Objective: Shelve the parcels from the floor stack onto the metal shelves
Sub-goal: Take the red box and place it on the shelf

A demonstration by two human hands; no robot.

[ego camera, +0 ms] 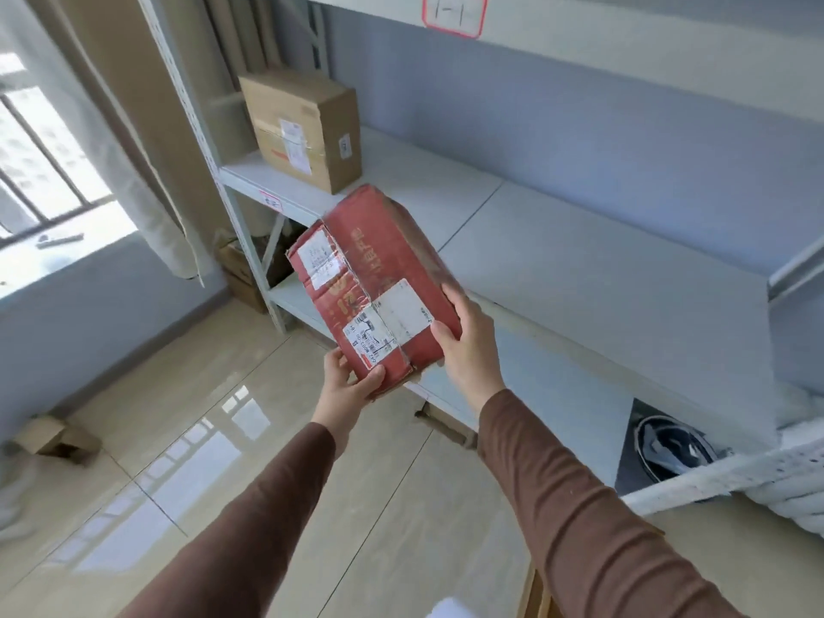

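Note:
A red cardboard parcel point(370, 278) with white shipping labels is held in the air, tilted, in front of the white metal shelf point(579, 252). My left hand point(350, 383) grips its near lower corner, thumb on top. Along its right edge, my right hand point(463, 345) holds it with thumb on the labelled face and fingers behind. A brown cardboard parcel point(303, 127) stands at the shelf's far left end. The floor stack is out of view.
An upper shelf edge carries a red-framed label point(452, 13). Lower shelves hold boxes point(238, 265) at left and a dark round object point(673, 448) at right. A small open box point(55, 439) lies on the glossy tiled floor by the window wall and curtain point(147, 189).

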